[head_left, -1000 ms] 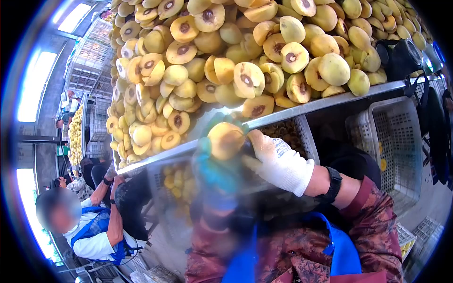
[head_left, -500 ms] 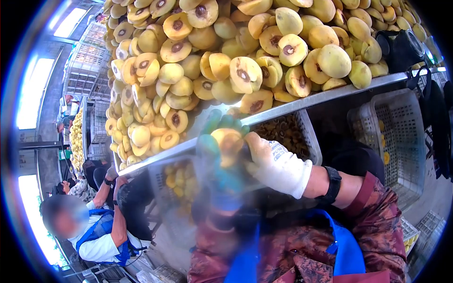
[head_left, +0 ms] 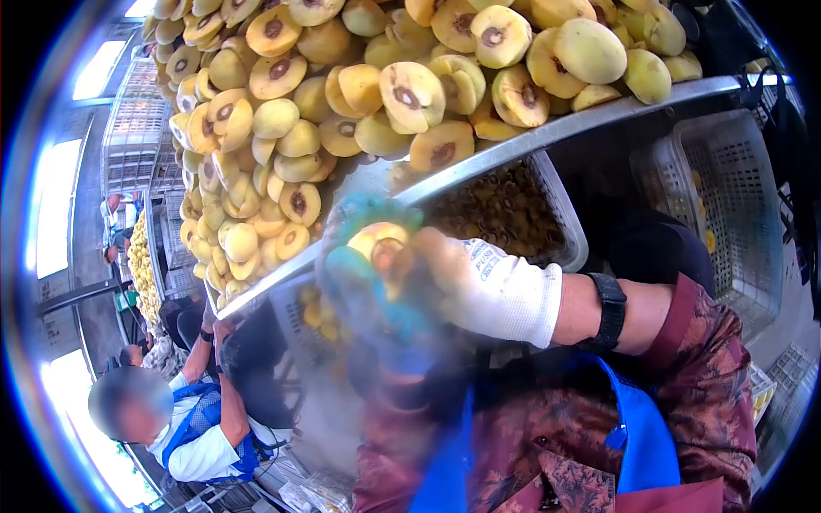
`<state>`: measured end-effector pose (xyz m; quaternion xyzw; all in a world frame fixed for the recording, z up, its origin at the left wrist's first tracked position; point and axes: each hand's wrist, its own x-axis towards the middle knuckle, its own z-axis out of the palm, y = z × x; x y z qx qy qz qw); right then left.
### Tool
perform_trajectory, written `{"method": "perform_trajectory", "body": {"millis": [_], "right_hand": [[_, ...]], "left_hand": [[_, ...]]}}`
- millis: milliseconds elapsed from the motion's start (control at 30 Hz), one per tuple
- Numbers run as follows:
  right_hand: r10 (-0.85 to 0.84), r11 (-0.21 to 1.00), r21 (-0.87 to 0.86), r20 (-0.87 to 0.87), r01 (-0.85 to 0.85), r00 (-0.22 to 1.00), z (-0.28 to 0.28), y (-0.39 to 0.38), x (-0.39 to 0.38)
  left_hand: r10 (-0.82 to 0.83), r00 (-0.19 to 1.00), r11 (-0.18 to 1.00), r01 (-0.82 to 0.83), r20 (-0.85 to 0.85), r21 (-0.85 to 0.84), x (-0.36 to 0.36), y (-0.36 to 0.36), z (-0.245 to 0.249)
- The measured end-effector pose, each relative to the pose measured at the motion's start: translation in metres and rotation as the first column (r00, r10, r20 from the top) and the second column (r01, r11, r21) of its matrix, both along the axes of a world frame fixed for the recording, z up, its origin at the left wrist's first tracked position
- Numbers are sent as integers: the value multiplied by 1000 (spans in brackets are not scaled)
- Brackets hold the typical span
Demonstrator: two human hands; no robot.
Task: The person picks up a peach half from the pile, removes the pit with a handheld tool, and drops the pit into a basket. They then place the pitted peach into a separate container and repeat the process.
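My left hand (head_left: 355,286), in a green-blue glove, is wrapped round a halved yellow peach (head_left: 375,241). Its cut face with the brown centre (head_left: 389,255) points up toward me. My right hand (head_left: 487,278), in a white knit glove, presses in at the right side of that fruit with fingers curled. Blur over those fingertips hides whatever they may hold. Both hands are just on my side of the metal table edge (head_left: 547,135). Beyond it lies a big heap of yellow peaches (head_left: 299,128), many cut, with pits or brown hollows showing.
Below the edge stands a crate (head_left: 571,227) holding many brown pits (head_left: 500,214). Yellow pieces (head_left: 318,316) lie in a container under my left hand. Stacked plastic baskets (head_left: 727,179) are at the right. A co-worker in a blue vest (head_left: 205,427) sits at the left.
My view has shifted, so the heap sits higher and farther left in it. The right fingers now reach farther over the peach's cut face, while the left hand keeps hold of it.
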<state>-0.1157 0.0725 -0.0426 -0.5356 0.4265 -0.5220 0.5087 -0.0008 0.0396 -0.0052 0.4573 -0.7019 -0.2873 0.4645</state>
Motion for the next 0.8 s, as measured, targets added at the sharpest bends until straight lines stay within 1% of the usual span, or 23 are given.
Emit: {"method": "perform_trajectory", "body": {"millis": [33,67,100,133,167,200,233,267,333,367,400,433,467,533,600,633,667,733,767,800], "right_hand": [[15,1000,10,32,-15,999,-3,-1,2],[8,1000,-27,2,-8,1000,-6,-2,4],[17,999,-49,-64,-20,998,-6,-2,4],[24,997,-71,-130,-33,991,-6,-2,4],[28,994,-94,-194,-47,981,-6,-1,5],[44,993,-90,-278,-72,960,-4,-2,4],[64,995,-56,-276,-83,959,-1,0,2],[84,995,-21,-274,-94,958,3,1,0],[118,988,111,-99,-107,988,21,9,-9],[136,988,92,-110,-126,985,19,11,-10],[153,987,72,-120,-145,981,17,13,-12],[166,984,84,-125,-156,978,17,13,-12],[179,981,96,-129,-167,975,16,14,-12],[203,966,187,-127,-178,971,23,14,-12],[311,882,370,10,-293,950,40,10,-19],[355,818,453,86,-354,931,45,9,-22],[348,834,435,65,-340,935,42,10,-19],[328,865,396,19,-309,944,36,12,-12],[332,842,437,47,-318,942,35,13,-11],[334,816,475,74,-328,940,37,12,-11]], "left_hand": [[6,999,1000,-5,32,-25,1,1,0],[-34,999,999,34,-40,10,0,0,1],[-69,991,996,74,-114,42,-1,-1,1],[-130,947,978,171,-294,119,-7,-5,5],[-166,867,945,276,-469,176,-11,-9,6],[-74,849,938,238,-524,253,-11,-13,1],[-74,938,965,153,-337,214,-4,-13,-4],[-58,989,985,79,-138,153,4,-11,-7],[-46,993,980,66,-109,186,10,-10,-9],[-41,995,978,59,-93,202,12,-10,-10],[-111,951,942,193,-288,275,7,-13,-3],[-158,865,887,336,-477,316,3,-16,3],[-171,843,874,368,-510,316,1,-19,6],[-192,794,847,431,-577,310,0,-22,10],[-195,820,790,457,-538,409,9,-29,14],[-194,832,758,463,-519,459,11,-30,16],[-196,856,743,447,-478,498,9,-30,20],[-267,863,722,474,-429,504,6,-32,25],[-300,863,711,486,-406,509,6,-32,28],[-292,892,676,448,-345,586,7,-33,35]]}}
